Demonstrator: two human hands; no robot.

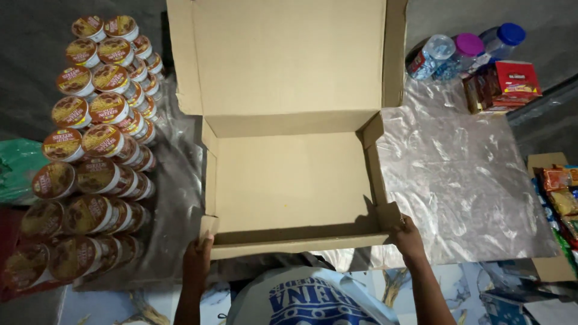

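You had the empty cardboard box (289, 180) at centre frame, lid flap raised toward the top. Your left hand (197, 262) gripped its lower-left corner, fingers curled over the rim; your right hand (408, 238) clasped the lower-right corner likewise. It looked like the squaring-up stage — holding the corners steady seemed the need. The board was matte, stiff and creased; the stacked round cups (90, 150) at left were glossy-lidded, and crinkled clear plastic sheet (463, 174) lay at right.

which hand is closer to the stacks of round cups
Left. The left hand grips the cardboard box's near-left corner, beside the cup stacks; the right hand holds the far corner.
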